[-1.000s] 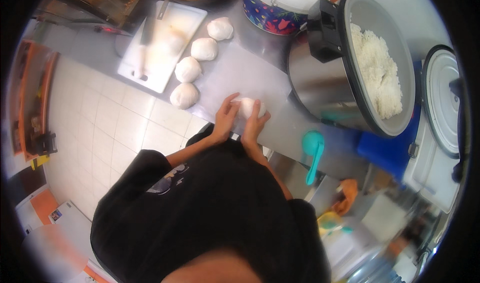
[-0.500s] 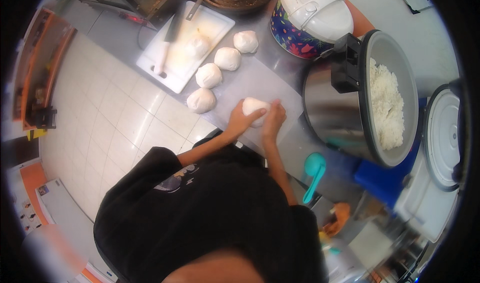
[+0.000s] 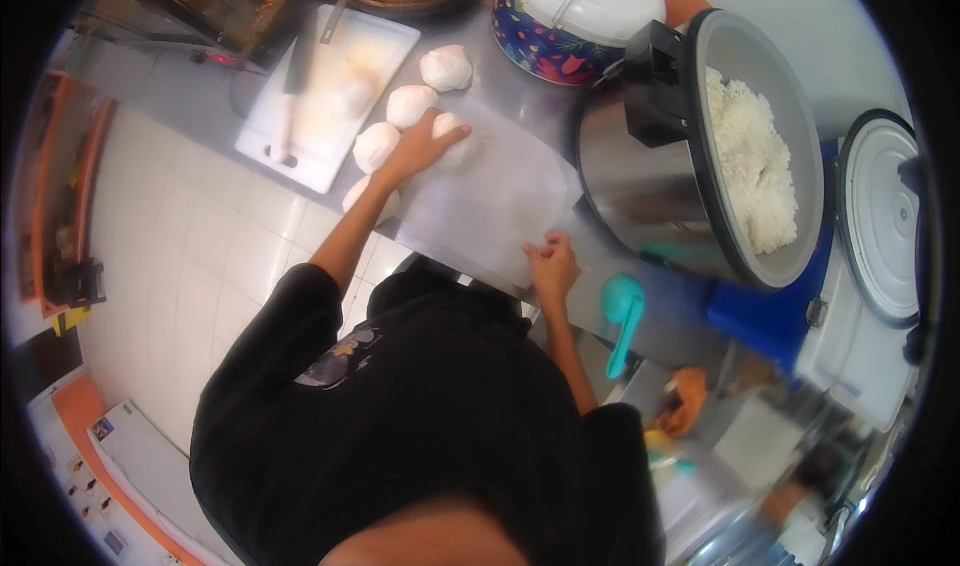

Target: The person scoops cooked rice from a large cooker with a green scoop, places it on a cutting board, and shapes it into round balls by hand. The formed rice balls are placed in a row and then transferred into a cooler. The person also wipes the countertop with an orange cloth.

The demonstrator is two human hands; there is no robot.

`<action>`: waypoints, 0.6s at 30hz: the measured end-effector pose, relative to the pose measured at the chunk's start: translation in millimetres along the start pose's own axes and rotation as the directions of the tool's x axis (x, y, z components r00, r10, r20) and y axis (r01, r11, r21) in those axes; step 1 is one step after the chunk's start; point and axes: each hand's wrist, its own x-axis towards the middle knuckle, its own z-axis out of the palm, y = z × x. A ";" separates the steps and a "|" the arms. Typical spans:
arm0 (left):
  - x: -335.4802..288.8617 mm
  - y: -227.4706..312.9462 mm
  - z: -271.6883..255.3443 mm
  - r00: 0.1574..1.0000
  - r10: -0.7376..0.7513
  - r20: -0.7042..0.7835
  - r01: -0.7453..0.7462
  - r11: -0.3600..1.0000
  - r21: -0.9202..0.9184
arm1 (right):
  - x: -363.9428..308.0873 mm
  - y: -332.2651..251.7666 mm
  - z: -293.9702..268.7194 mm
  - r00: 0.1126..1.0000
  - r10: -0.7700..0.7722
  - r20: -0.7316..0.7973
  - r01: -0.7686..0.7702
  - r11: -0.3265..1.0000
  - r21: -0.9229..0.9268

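Note:
My left hand (image 3: pixel 422 148) reaches forward with its fingers around a round, white wrapped bundle (image 3: pixel 460 148), at the left part of a translucent white paper sheet (image 3: pixel 490 206). Alongside it runs a row of similar bundles, including one at the far end (image 3: pixel 446 68), one in the middle (image 3: pixel 412 106), and one nearer me (image 3: pixel 376 147); another is partly behind my left forearm. Over the sheet's near right edge is my right hand (image 3: pixel 553 268), holding nothing, its fingers loosely bent and apart. What the wrappings contain is hidden.
A white cutting board (image 3: pixel 330 166) with a knife (image 3: pixel 298 76) lies left of the row. On the right, a large steel rice cooker (image 3: pixel 630 176) holds cooked rice (image 3: pixel 750 166). A turquoise scoop (image 3: pixel 622 316) lies nearby. A flowered pot (image 3: pixel 550 46) stands behind.
My left hand has carried the bundle forward and left, beside the row. My right hand has let go and drawn slightly back toward me. The view has shifted a little.

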 end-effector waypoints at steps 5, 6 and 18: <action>11.6 2.6 0.3 0.986 0.071 0.154 -0.121 0.932 0.342 | -8.4 22.1 -30.5 0.995 -0.084 -0.054 0.098 0.907 0.409; 9.9 5.4 -0.8 0.988 0.021 0.151 -0.077 0.924 0.374 | -14.9 30.9 -39.7 0.984 -0.033 -0.172 0.092 0.934 0.346; -54.2 -2.2 71.1 0.706 0.536 0.463 -0.708 0.555 0.436 | -64.2 123.1 -153.7 0.962 0.270 -0.034 -0.247 0.917 0.312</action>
